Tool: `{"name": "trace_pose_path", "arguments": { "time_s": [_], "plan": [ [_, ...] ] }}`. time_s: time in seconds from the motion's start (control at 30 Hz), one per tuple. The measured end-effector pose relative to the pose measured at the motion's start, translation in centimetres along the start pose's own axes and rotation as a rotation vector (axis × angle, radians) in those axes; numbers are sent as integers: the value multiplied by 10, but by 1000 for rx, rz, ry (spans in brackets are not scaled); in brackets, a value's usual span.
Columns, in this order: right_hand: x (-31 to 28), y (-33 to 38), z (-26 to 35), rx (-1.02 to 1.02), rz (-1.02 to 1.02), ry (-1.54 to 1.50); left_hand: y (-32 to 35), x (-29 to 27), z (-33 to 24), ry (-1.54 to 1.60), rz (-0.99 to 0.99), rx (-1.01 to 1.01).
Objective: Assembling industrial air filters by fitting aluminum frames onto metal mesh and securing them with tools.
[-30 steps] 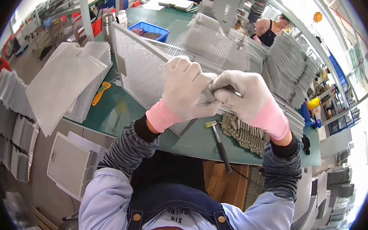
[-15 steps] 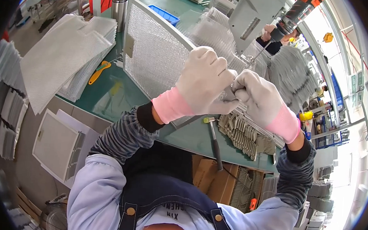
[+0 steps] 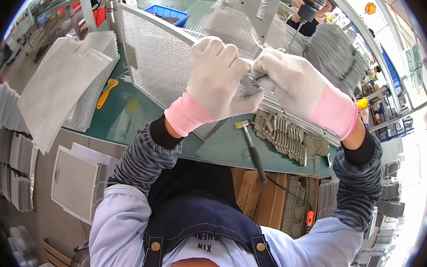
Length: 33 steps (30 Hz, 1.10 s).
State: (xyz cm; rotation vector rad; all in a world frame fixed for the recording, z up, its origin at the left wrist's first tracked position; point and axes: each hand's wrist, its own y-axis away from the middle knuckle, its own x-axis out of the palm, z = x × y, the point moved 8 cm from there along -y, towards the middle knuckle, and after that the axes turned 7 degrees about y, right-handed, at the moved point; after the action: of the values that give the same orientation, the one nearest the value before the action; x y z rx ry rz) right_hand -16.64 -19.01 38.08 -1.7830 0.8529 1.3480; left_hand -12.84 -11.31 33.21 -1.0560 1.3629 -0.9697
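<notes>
Both my hands wear white gloves with pink cuffs. My left hand [image 3: 216, 77] is closed around the corner of a silver framed mesh panel [image 3: 162, 57], which stands tilted on the table. The metal corner shows between its curled fingers and its thumb. Right beside that corner, my right hand [image 3: 287, 79] has its fingers pinched together; whatever lies between them is hidden. A black power driver [image 3: 309, 12] hangs above and beyond my right hand, its long thin bit pointing down.
A hammer [image 3: 251, 153] lies over the green table's [image 3: 212, 150] near edge, next to piled metal pieces [image 3: 284, 138]. Mesh sheets [image 3: 63, 75] and a yellow-handled tool [image 3: 107, 93] lie left. A blue tray [image 3: 169, 14] and more stacked mesh [image 3: 335, 53] stand farther back.
The whole view has shifted, with the driver nearer the top edge. My right hand has turned and drawn slightly off my left, so more of the panel's metal corner shows.
</notes>
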Motion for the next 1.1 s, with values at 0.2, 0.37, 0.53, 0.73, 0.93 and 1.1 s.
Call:
{"name": "trace_pose_path", "arguments": {
  "time_s": [0.2,0.37,0.53,0.73,0.93,1.1],
  "plan": [
    [0,0,3,-3,-35,-99,-3,-5,-2,99,-38,23],
    [-3,7,7,-52,-179,-80,-2,6,1,68,11,38],
    [5,17,4,-1,-194,-32,-5,9,-1,91,5,85],
    [7,41,24,-49,-533,-215,1,0,2,4,-12,86],
    [83,70,27,162,-422,-517,-4,-5,-4,32,60,30],
    [116,228,-43,851,-541,-560,0,12,-10,-4,142,27]
  ]
}}
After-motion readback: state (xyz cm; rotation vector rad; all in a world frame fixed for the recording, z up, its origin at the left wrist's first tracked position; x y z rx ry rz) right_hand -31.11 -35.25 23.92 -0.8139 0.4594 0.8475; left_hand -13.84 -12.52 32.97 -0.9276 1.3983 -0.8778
